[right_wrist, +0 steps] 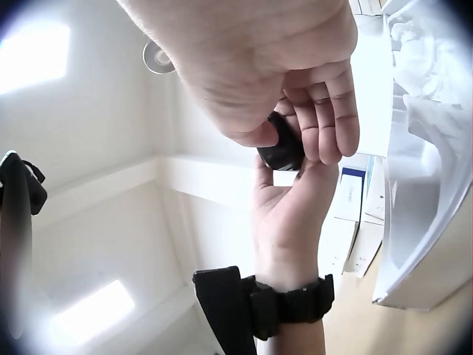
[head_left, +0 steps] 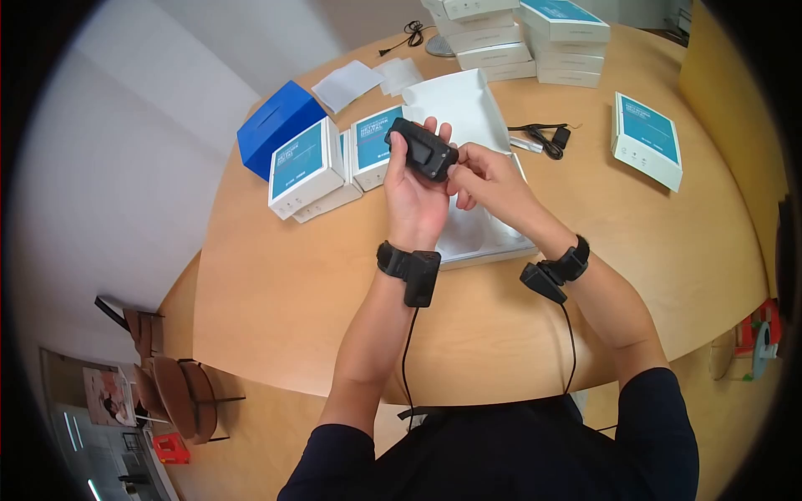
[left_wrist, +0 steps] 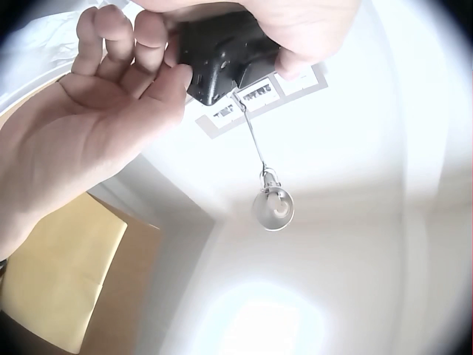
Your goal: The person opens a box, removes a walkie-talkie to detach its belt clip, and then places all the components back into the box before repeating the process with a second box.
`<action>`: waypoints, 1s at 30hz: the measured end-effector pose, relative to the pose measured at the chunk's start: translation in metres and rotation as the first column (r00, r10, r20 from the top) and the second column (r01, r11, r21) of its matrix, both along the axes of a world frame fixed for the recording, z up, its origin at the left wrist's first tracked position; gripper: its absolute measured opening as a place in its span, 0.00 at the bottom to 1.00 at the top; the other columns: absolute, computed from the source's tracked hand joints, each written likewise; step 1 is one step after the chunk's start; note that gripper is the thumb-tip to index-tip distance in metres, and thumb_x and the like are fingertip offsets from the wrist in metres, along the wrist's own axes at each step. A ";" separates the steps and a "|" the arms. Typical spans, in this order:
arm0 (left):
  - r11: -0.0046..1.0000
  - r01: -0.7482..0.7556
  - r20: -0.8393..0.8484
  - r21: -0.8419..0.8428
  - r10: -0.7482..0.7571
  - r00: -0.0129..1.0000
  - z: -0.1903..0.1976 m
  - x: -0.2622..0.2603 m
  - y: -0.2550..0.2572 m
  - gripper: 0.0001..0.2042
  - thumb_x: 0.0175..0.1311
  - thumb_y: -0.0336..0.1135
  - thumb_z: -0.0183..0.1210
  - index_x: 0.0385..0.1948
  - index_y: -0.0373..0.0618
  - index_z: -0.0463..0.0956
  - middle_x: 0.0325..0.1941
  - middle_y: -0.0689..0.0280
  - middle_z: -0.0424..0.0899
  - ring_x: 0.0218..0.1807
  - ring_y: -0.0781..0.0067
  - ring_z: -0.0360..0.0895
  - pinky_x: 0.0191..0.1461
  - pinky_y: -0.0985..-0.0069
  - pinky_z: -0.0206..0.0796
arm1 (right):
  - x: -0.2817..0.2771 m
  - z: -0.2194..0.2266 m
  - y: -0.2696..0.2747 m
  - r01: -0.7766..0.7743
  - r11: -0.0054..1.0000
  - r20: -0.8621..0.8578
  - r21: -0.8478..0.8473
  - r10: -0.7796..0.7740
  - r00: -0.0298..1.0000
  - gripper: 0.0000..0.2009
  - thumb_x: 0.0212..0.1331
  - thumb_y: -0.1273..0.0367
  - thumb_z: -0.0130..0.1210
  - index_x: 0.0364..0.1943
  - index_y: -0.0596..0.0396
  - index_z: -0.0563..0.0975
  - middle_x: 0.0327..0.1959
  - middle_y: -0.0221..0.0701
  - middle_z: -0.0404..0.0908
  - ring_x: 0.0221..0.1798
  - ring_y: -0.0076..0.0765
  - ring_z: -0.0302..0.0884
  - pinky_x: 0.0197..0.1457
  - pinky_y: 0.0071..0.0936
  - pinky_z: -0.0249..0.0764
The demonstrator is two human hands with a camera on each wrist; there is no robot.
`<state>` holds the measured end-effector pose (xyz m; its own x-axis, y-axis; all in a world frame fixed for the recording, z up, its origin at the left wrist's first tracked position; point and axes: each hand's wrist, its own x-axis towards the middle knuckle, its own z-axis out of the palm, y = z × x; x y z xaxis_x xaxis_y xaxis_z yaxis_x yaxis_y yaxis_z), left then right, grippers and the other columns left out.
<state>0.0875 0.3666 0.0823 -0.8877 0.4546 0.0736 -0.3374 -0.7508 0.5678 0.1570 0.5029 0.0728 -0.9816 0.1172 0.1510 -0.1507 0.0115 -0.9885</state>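
A black handheld device [head_left: 422,150] lies across the fingers of the left hand [head_left: 418,204], palm up, its thumb over the near side. The right hand [head_left: 501,188] has its fingertips at the device's right end, fingers bent. In the left wrist view, the right hand [left_wrist: 96,111] touches one end of the device [left_wrist: 222,59] with its thumb, while the left hand [left_wrist: 310,26] holds the other side. The right wrist view shows the device [right_wrist: 282,148] between the right hand [right_wrist: 259,59] and left hand [right_wrist: 288,214], partly hidden by fingers.
Beneath the hands is an open white box [head_left: 455,96]. Teal-and-white boxes [head_left: 301,159] and a blue box [head_left: 276,125] stand left; more boxes [head_left: 572,50] are stacked behind. A black cable [head_left: 551,142] and another box [head_left: 647,138] lie right. White sheets [head_left: 347,83] lie at the back.
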 end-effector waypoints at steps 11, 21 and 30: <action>0.974 -0.189 -0.115 -0.121 0.176 0.978 0.006 0.004 0.000 0.35 0.77 0.75 0.46 0.56 0.46 0.71 0.58 0.56 0.82 0.56 0.55 0.84 0.56 0.60 0.82 | 0.007 -0.006 -0.024 0.040 0.998 -0.091 -0.042 -0.044 0.995 0.12 0.73 0.65 0.57 0.45 0.63 0.79 0.36 0.33 0.87 0.31 0.23 0.82 0.36 0.24 0.80; 0.971 -0.210 -0.022 -0.117 0.209 0.978 0.008 0.010 0.000 0.36 0.72 0.78 0.50 0.53 0.49 0.71 0.47 0.64 0.81 0.41 0.66 0.83 0.43 0.66 0.81 | 0.011 -0.004 -0.032 0.145 0.972 -0.114 0.185 -0.126 0.985 0.12 0.68 0.68 0.57 0.36 0.68 0.77 0.27 0.40 0.81 0.30 0.32 0.78 0.38 0.34 0.75; 0.980 -0.157 -0.037 -0.125 0.154 0.987 0.005 0.009 -0.003 0.36 0.73 0.77 0.52 0.50 0.46 0.72 0.46 0.63 0.82 0.41 0.64 0.84 0.44 0.66 0.82 | 0.011 -0.002 -0.033 0.144 0.984 -0.077 0.102 -0.136 0.988 0.12 0.68 0.68 0.58 0.33 0.67 0.77 0.26 0.36 0.81 0.28 0.26 0.78 0.35 0.29 0.74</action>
<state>0.0963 0.3632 0.0873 -0.9468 0.3181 0.0494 -0.2051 -0.7143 0.6691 0.1676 0.4696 0.0710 -0.9433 0.2324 0.2370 -0.2081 0.1422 -0.9677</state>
